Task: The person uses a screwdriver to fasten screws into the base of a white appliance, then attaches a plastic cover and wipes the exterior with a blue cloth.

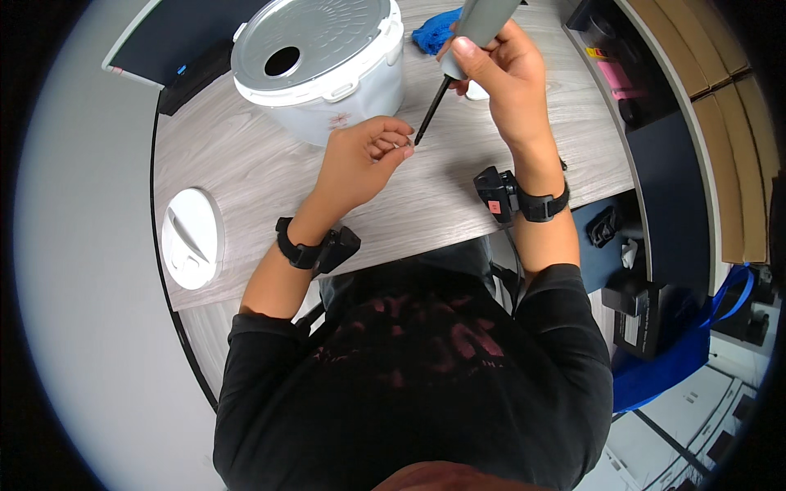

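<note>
My right hand (516, 82) is wrapped round the thick grey handle of a screwdriver (485, 29). Its dark shaft slants down and left, with the tip close beside the fingertips of my left hand (360, 164). The left fingers are pinched together; whatever tiny thing sits between them is too small to name. Just behind my left hand stands a white bucket-like container (372, 102) with a grey, patterned lid (344, 33) that has a round dark hole. A blue crumpled bundle (436, 31) lies between the container and the screwdriver.
A white oval lid-like part (192, 237) rests on the wood-grain table (270, 196) at the left edge. A small white item (476, 92) is partly hidden by my right hand. Shelving with a pink item (621, 80) and cardboard boxes (725, 147) borders the right side.
</note>
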The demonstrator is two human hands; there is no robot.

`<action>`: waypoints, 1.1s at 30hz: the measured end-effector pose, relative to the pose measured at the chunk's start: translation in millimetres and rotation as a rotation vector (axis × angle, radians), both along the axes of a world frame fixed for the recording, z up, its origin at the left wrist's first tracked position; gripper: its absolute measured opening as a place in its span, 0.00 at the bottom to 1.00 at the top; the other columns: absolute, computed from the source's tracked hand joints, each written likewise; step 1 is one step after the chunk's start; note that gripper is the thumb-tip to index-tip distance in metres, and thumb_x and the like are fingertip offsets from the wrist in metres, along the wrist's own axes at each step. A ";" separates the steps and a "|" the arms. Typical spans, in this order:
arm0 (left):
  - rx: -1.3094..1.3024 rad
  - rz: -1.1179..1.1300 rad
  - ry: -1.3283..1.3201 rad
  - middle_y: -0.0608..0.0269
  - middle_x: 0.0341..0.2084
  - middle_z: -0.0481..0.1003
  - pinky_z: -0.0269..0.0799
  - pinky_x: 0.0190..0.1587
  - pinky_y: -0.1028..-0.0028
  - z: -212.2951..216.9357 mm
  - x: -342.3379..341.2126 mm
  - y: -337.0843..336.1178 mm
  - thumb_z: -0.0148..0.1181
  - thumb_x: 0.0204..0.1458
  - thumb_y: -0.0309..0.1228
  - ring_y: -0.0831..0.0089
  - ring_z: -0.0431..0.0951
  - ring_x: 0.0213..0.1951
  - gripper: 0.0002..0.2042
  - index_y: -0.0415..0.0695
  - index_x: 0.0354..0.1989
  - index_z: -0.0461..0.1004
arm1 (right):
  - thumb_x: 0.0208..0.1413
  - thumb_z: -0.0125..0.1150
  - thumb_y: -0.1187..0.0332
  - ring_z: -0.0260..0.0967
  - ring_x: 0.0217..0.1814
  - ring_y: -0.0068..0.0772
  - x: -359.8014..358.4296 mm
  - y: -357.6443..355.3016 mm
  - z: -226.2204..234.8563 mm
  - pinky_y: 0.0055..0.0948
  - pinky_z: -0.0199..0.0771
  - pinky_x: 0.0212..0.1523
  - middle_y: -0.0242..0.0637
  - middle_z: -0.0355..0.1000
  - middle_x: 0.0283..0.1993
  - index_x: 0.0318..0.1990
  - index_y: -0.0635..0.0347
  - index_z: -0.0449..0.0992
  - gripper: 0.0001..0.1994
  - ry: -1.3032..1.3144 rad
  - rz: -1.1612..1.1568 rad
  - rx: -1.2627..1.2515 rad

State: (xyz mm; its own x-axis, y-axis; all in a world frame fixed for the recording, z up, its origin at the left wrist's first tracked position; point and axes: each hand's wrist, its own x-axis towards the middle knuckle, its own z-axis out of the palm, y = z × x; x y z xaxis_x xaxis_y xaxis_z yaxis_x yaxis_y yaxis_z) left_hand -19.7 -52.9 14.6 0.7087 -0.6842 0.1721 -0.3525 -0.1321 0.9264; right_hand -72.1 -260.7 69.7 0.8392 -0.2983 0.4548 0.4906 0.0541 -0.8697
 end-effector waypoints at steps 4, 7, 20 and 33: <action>-0.010 0.021 0.031 0.59 0.33 0.84 0.78 0.38 0.79 2.6 -2.1 9.6 0.69 0.53 0.19 0.81 0.82 0.33 0.11 0.36 0.45 0.81 | 0.64 0.66 0.68 0.74 0.34 0.15 1.5 12.0 8.3 0.18 0.73 0.31 0.31 0.78 0.39 0.52 0.63 0.73 0.14 -0.039 0.046 -0.037; 0.000 -0.002 0.052 0.57 0.36 0.84 0.77 0.36 0.80 9.3 -4.8 14.6 0.66 0.56 0.19 0.80 0.79 0.34 0.13 0.31 0.49 0.78 | 0.65 0.63 0.67 0.73 0.34 0.21 1.1 21.0 9.4 0.23 0.73 0.30 0.36 0.79 0.38 0.49 0.61 0.75 0.10 -0.026 -0.019 -0.083; -0.025 -0.128 0.251 0.59 0.36 0.83 0.76 0.37 0.78 14.5 2.6 30.3 0.63 0.57 0.18 0.79 0.80 0.35 0.12 0.33 0.49 0.78 | 0.63 0.66 0.70 0.75 0.39 0.18 9.3 21.0 13.4 0.21 0.77 0.39 0.33 0.78 0.43 0.56 0.64 0.74 0.16 -0.131 0.246 -0.141; -0.027 -0.021 -0.064 0.59 0.33 0.85 0.75 0.39 0.78 57.2 12.5 48.3 0.63 0.54 0.17 0.81 0.80 0.33 0.13 0.35 0.48 0.81 | 0.63 0.67 0.65 0.74 0.38 0.19 42.6 40.3 57.0 0.21 0.75 0.36 0.32 0.79 0.42 0.55 0.63 0.75 0.17 -0.116 0.341 -0.239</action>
State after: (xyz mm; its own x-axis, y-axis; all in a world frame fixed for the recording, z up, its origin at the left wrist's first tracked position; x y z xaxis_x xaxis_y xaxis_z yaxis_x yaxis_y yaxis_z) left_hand -7.2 -4.6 71.8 0.6812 -0.6931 0.2357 -0.4139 -0.0991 0.9049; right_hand -29.5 -220.4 126.7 0.8109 0.1124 0.5744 0.5746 0.0336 -0.8178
